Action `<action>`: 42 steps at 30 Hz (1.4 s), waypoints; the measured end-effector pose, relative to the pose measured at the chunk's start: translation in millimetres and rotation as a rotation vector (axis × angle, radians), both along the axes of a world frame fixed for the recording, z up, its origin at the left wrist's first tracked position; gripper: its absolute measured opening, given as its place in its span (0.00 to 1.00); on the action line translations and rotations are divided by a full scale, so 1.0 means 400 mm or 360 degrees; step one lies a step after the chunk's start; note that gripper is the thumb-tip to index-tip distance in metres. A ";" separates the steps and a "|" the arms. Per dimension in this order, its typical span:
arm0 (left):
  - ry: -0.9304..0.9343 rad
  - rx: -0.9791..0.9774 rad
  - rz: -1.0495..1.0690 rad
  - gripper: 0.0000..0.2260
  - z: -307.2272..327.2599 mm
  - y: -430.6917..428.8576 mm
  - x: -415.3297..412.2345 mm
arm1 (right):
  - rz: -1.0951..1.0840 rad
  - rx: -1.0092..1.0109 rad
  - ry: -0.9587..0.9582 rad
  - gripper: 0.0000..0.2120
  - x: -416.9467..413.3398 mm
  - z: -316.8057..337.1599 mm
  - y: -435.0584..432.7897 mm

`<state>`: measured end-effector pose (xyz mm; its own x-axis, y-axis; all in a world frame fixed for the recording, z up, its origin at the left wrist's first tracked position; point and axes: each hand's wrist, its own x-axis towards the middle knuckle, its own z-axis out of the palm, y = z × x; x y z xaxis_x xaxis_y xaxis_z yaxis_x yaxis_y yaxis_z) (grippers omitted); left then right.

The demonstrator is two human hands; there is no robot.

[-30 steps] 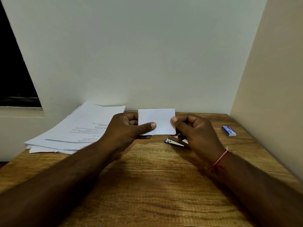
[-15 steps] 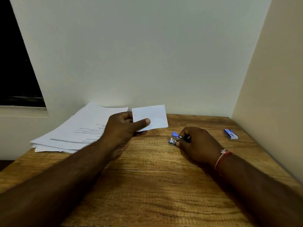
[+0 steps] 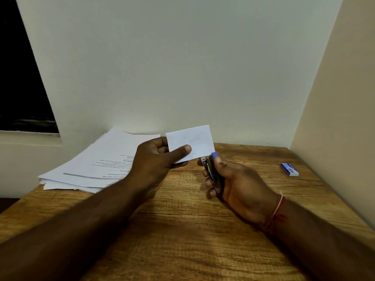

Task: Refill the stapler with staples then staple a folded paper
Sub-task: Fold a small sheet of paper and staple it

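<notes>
Beside the paper (image 3: 194,140) pinched in your left hand (image 3: 154,161), slide the stapler (image 3: 210,169) your right hand (image 3: 239,183) grips over its corner, then squeeze.

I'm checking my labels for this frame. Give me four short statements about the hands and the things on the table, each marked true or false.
1. The left hand holds the folded paper. True.
2. The right hand is empty. False: it grips the stapler.
3. The staple box lies on the table, to the right of the right hand. True.
4. The paper stack lies at the table's right edge. False: it lies at the left side, beyond the left hand.
</notes>
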<state>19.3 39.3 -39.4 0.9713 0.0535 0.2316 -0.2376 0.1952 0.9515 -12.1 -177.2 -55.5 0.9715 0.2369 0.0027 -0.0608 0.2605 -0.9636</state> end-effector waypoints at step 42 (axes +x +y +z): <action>-0.0328 0.0126 -0.0117 0.19 0.005 -0.022 -0.033 | -0.0152 -0.0068 -0.0476 0.24 0.008 0.000 -0.010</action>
